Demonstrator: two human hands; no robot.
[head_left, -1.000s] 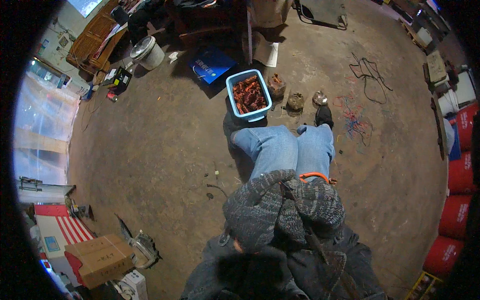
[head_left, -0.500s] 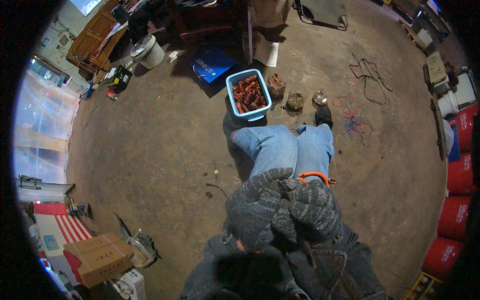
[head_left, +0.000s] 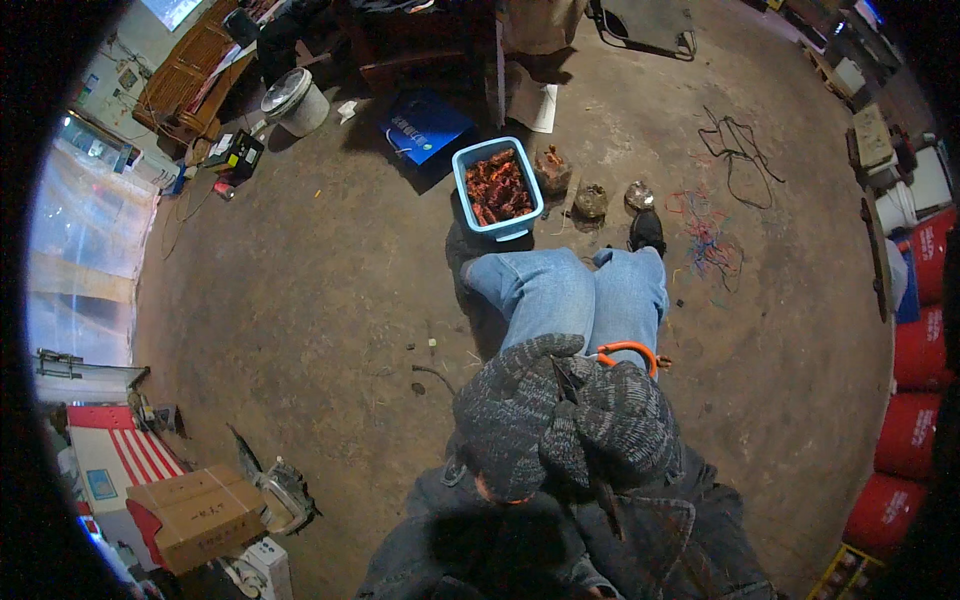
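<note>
Seated person, gloved left hand [head_left: 510, 425] and right hand [head_left: 622, 425] closed together around an orange-handled tool [head_left: 627, 350] over the knees, blue tub [head_left: 497, 187] of reddish pieces ahead on the dirt floor [head_left: 320, 300]

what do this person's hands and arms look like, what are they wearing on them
Both hands wear thick knitted gloves in mottled dark grey, with a ribbed, flecked weave. The left hand and the right hand look alike in colour and knit. The forearms are covered by dark denim-like jacket sleeves with visible seams. No cables or markings show on them.
</note>
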